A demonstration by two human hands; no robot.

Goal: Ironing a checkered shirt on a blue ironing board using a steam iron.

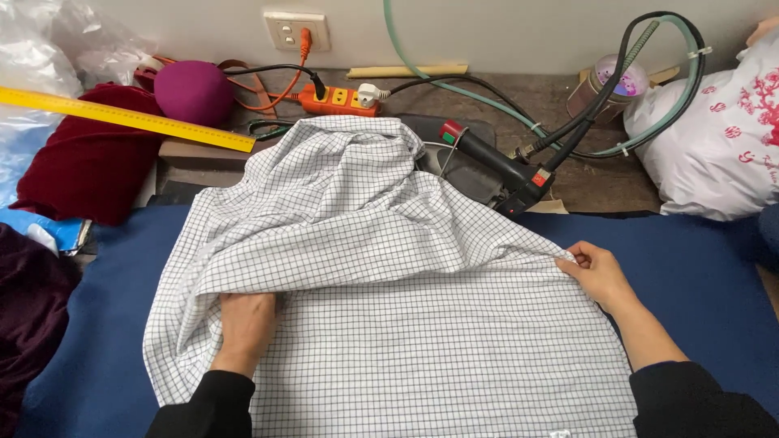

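A white cotton shirt with thin dark check lines (389, 276) lies spread on the table with the dark blue padded cloth top (698, 268). The shirt covers the middle of the table and reaches down to the near edge. Its top part is bunched up toward the far edge, and a fold of cloth runs across it from left to right.

The left hand (246, 320) lies flat on the shirt, close to the near left side. Its fingers are tucked under the fold, so I cannot tell how far open its grip is. It presses on the cloth and does not seem to pinch it.

The right hand (596, 272) is at the right end of the same fold. Its grip is closed on the shirt's edge, with the cloth pinched between thumb and fingers.

So the fold is a long line that goes from one hand to the other, side to side across the table. The loose bunched cloth lies past both hands, toward the far edge. The right hand is the one that has hold of the fold.

Behind the shirt, near the far edge, rests a black steam iron with a red tip and hoses (495, 166). A long yellow ruler (130, 118) lies at the far left corner.
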